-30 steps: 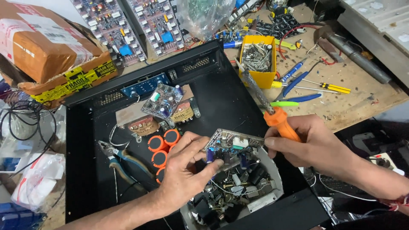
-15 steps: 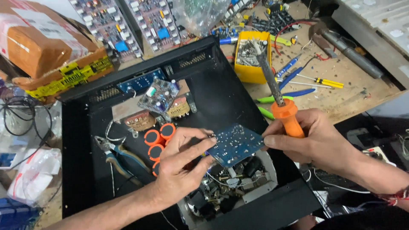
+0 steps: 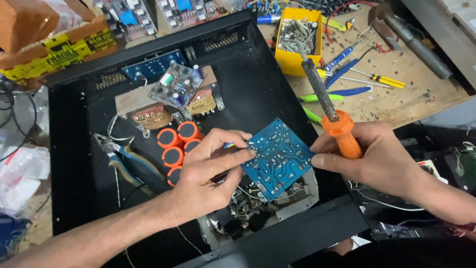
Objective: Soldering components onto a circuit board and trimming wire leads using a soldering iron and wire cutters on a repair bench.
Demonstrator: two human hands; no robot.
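the blue circuit board (image 3: pixel 277 158) is lifted solder-side up over the grey bracket (image 3: pixel 297 201), its wires apparently still attached. left hand (image 3: pixel 210 168) fingers pinch its left edge; right hand (image 3: pixel 379 159) steadies the other edge, fingers wrapped round the orange-handled soldering iron (image 3: pixel 329 111), tip not yet on the board. beyond lie the black chassis (image 3: pixel 258 74) and counter (image 3: pixel 421 99).

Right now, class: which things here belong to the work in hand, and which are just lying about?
In use:
left hand
right hand
blue board
soldering iron
black case

Lying about:
pliers
yellow box
screwdrivers
cardboard box
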